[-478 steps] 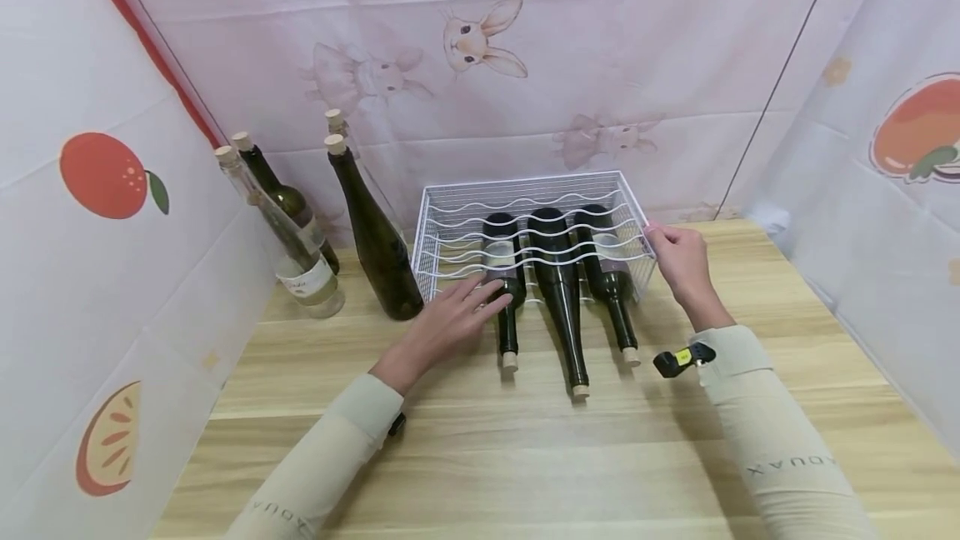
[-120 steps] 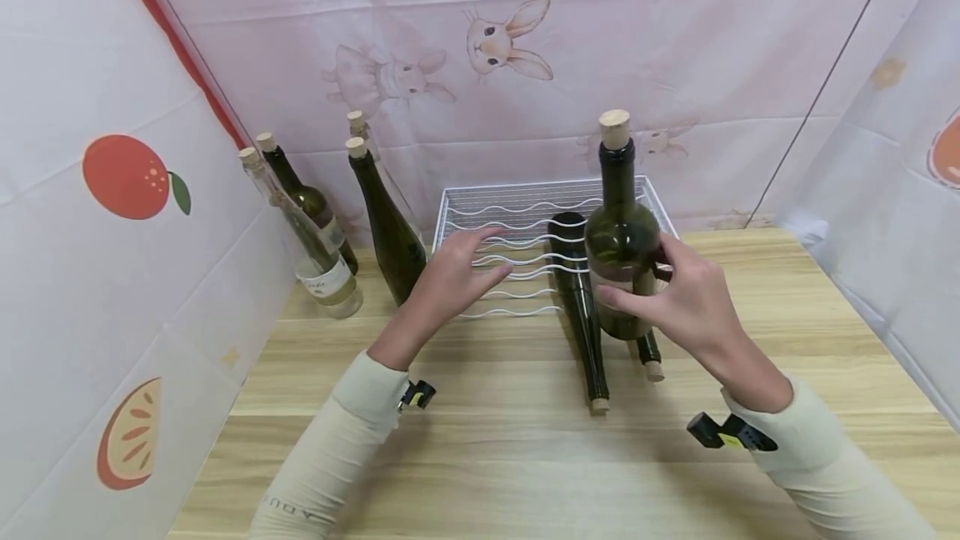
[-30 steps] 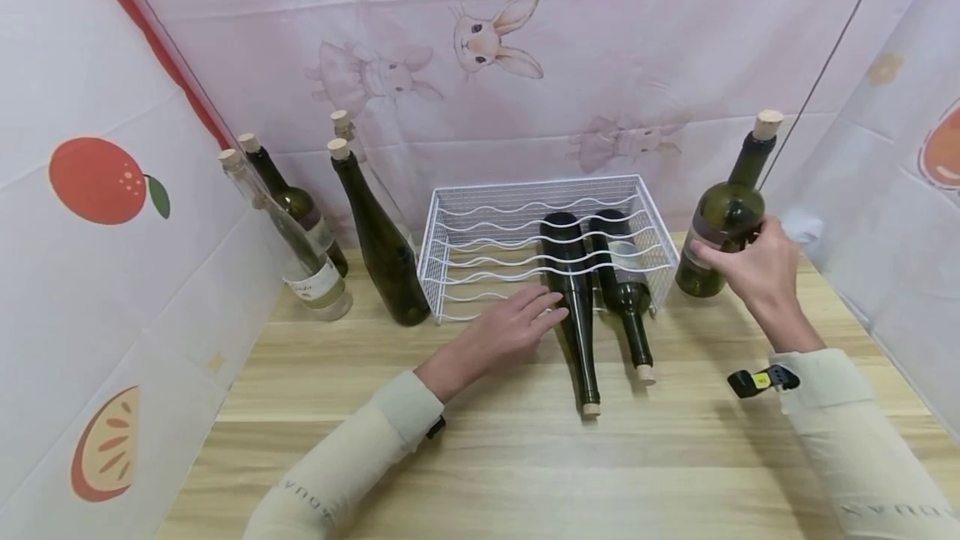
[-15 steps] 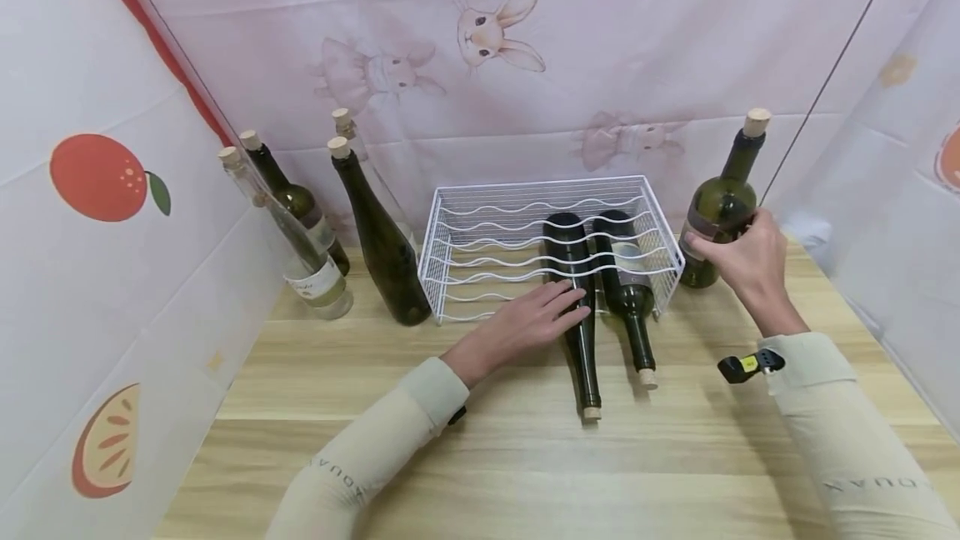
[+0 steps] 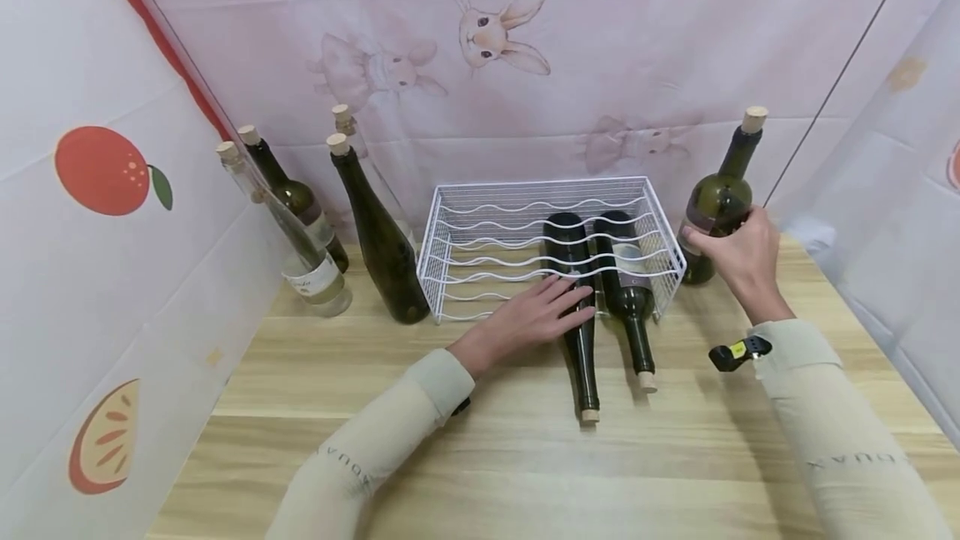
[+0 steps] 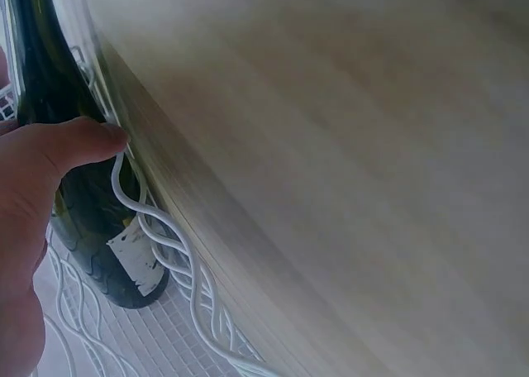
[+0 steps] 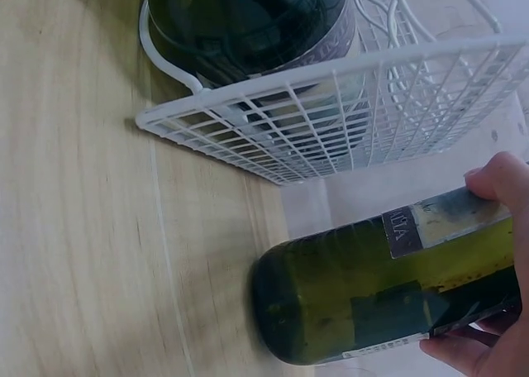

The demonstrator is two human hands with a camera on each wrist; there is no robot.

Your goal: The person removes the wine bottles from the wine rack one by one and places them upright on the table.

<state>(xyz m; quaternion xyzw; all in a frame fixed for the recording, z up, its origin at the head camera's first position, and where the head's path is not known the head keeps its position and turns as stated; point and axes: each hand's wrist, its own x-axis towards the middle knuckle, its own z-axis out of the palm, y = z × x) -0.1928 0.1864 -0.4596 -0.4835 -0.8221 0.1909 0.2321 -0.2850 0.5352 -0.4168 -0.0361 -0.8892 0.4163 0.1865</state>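
Note:
A white wire wine rack [image 5: 551, 184] stands against the back wall and carries two green wine bottles lying with necks forward. Over the left of these, a dark wine bottle [image 5: 584, 373], my left hand [image 5: 528, 319] has its fingers laid across the body. The left wrist view shows my thumb [image 6: 87, 141] against that bottle, near the wavy rack wires. Beside it lies a labelled bottle [image 5: 632, 302] that neither hand touches. Right of the rack my right hand [image 5: 738, 257] grips an upright, corked green wine bottle [image 5: 723, 190] by its body, base down at the tabletop.
Several corked bottles stand to the left of the rack: a tall dark green bottle [image 5: 386, 248], a clear bottle [image 5: 315, 277] with a white label, and a green bottle [image 5: 296, 198] behind it. Printed fabric walls [image 5: 487, 107] close in the wooden table [image 5: 525, 473].
The leftmost bottle has come out of the rack in my right hand and now stands right of it. My left hand has moved right onto the dark bottle in the rack.

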